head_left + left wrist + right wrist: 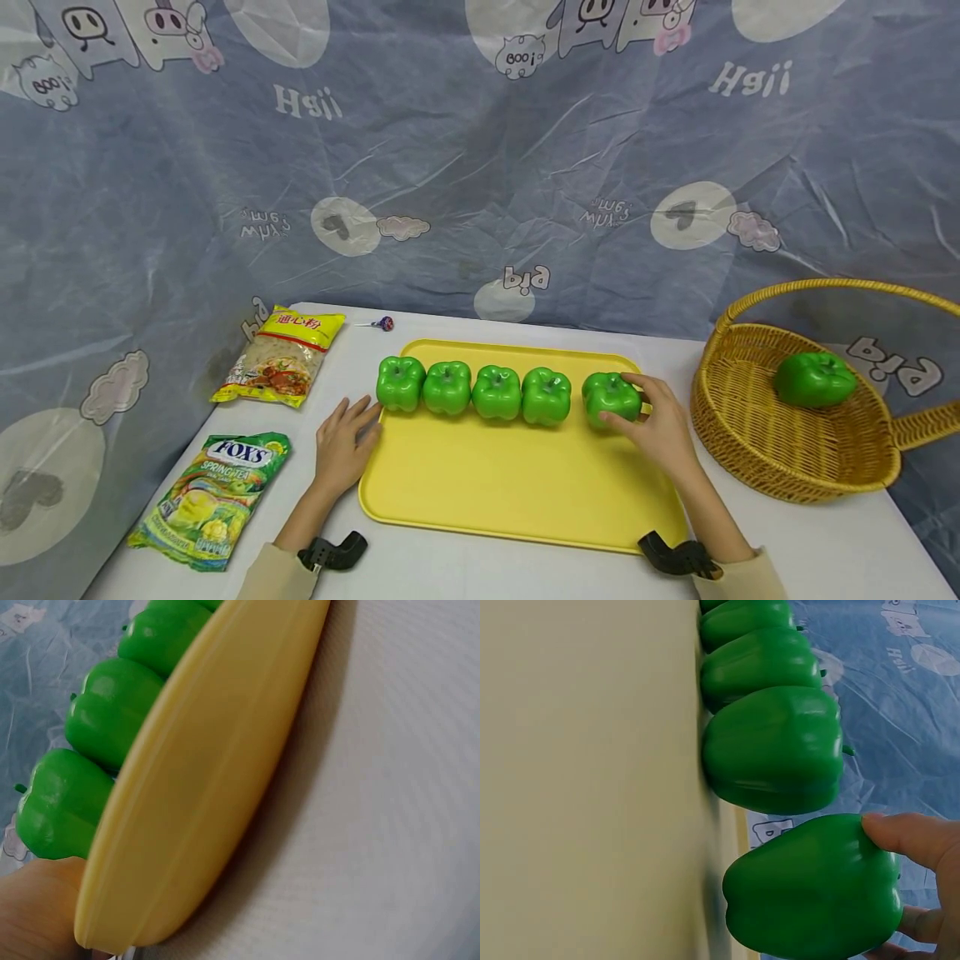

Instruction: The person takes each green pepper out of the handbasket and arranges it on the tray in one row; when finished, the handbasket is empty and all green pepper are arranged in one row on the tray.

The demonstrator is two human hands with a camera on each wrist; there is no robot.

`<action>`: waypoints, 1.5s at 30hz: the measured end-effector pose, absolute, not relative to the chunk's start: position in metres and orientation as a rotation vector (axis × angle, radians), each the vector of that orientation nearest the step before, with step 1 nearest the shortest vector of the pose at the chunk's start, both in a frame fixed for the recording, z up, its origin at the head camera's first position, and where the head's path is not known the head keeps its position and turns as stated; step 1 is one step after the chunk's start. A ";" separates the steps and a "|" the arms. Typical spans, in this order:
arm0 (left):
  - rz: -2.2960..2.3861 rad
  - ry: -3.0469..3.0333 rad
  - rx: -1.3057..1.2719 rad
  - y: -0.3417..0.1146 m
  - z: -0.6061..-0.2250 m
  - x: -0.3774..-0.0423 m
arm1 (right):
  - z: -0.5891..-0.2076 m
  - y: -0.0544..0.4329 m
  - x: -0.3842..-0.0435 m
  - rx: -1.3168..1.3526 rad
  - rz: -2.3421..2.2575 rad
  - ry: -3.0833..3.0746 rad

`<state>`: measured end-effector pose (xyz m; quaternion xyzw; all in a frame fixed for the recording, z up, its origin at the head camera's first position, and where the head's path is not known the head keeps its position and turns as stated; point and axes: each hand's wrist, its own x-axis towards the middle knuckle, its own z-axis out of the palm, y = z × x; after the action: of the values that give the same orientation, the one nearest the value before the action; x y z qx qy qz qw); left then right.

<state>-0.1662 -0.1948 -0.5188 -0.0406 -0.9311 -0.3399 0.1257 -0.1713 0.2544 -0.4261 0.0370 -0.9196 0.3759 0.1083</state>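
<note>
My right hand point(660, 425) holds a green bell pepper point(606, 395) between thumb and fingers, close over the right part of a yellow tray point(517, 483). In the right wrist view this bell pepper point(810, 889) tilts slightly, with a gap between it and its neighbour. Several more green bell peppers point(497, 392) stand upright in a row along the tray's back half, stems up. At the tray's left rim rests my left hand point(347, 442), fingers relaxed beside the leftmost bell pepper point(400, 384). The left wrist view shows the tray's side point(202, 780) hiding most of that hand.
A wicker basket point(780, 467) with a tall handle stands at the right, another green bell pepper point(814, 380) inside it. On the left lie a macaroni bag point(281, 354) and a green Fox's candy bag point(213, 500). A lollipop point(385, 323) lies behind the tray.
</note>
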 end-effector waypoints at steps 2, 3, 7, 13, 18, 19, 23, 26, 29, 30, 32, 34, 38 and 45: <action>-0.989 -2.712 -0.121 -0.195 -0.519 -0.166 | -0.428 0.254 -0.172 0.096 1.112 -2.728; -0.989 -2.712 -0.122 -0.195 -0.519 -0.166 | -0.429 0.254 -0.172 0.091 1.121 -2.736; -0.981 -2.714 -0.126 -0.194 -0.518 -0.166 | -0.431 0.254 -0.173 0.076 1.126 -2.764; -0.974 -2.711 -0.129 -0.194 -0.518 -0.166 | -0.433 0.253 -0.174 0.083 1.138 -2.760; -0.978 -2.708 -0.132 -0.194 -0.518 -0.166 | -0.436 0.252 -0.175 0.108 1.177 -2.749; -0.979 -2.709 -0.131 -0.194 -0.518 -0.166 | -0.436 0.252 -0.175 0.114 1.185 -2.747; -0.975 -2.715 -0.129 -0.194 -0.518 -0.167 | -0.438 0.251 -0.175 0.135 1.217 -2.738; -0.973 -2.715 -0.130 -0.194 -0.518 -0.167 | -0.439 0.250 -0.175 0.157 1.223 -2.731; -0.974 -2.715 -0.131 -0.194 -0.518 -0.168 | -0.439 0.249 -0.174 0.173 1.220 -2.729; -0.974 -2.716 -0.130 -0.194 -0.518 -0.168 | -0.439 0.248 -0.174 0.175 1.217 -2.729; -0.974 -2.720 -0.125 -0.194 -0.518 -0.168 | -0.438 0.248 -0.174 0.175 1.217 -2.730; -0.974 -2.723 -0.120 -0.194 -0.518 -0.168 | -0.438 0.248 -0.173 0.175 1.217 -2.732; -0.971 -2.730 -0.115 -0.194 -0.518 -0.167 | -0.440 0.248 -0.173 0.177 1.212 -2.734; -0.976 -2.733 -0.114 -0.194 -0.517 -0.167 | -0.440 0.247 -0.173 0.187 1.209 -2.737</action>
<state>-0.1670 -0.1943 -0.5173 -0.0389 -0.9344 -0.3336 0.1185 -0.1731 0.2475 -0.4398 0.0622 -0.9106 0.4023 0.0716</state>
